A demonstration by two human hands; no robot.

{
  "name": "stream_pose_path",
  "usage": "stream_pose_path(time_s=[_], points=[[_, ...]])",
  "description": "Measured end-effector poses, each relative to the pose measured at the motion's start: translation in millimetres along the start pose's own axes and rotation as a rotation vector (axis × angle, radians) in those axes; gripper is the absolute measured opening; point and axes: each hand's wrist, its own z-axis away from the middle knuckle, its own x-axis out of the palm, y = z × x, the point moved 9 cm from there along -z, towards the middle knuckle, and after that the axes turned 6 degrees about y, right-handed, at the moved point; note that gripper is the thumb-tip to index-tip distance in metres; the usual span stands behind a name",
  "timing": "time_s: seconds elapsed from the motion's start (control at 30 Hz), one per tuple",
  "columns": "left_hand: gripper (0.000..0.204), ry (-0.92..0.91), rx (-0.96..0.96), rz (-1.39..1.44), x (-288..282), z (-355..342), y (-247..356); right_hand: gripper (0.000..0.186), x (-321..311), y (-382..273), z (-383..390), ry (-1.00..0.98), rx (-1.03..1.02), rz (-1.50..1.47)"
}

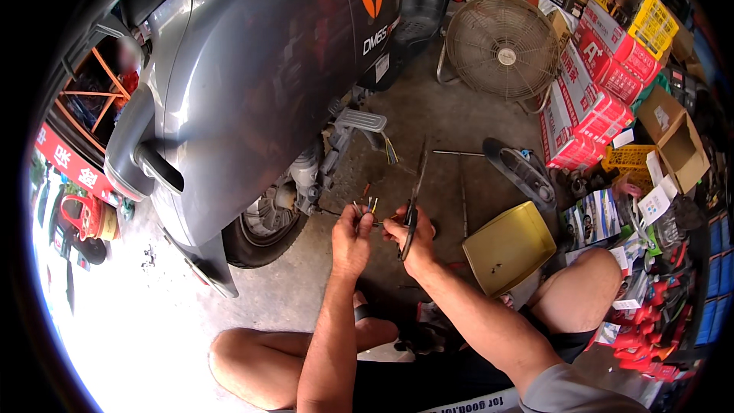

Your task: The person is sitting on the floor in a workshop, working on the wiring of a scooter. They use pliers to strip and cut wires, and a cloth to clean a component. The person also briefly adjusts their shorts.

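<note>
In front of a grey scooter, both my hands are close together above the floor. My left hand is closed, pinching a small bundle of thin coloured wires whose ends stick up past the fingertips. Just right of it, my right hand grips a long, dark, slim tool that looks like scissors, its narrow end pointing away from me. The right fingertips nearly meet the wires; whether they also pinch one cannot be told. More coloured wires hang near the scooter's footrest.
A yellow tray with a few small bits lies to the right. Beyond it are a dark plastic cover and a thin metal rod. A round floor fan and stacked red-and-white boxes stand farther back. The scooter's wheel is at left.
</note>
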Motion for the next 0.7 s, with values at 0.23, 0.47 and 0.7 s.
stream_pose_path(time_s=[0.23,0.47,0.7], points=[[0.010,0.008,-0.033,0.236,-3,-3,-15,0.029,-2,-6,-2,-0.013,0.008,-0.051],[0.008,-0.021,-0.118,0.268,2,-2,-16,0.029,-7,-14,1,-0.012,0.007,-0.051],[0.012,-0.037,-0.053,0.140,3,0,-17,0.027,-7,-13,0,-0.012,0.015,-0.049]])
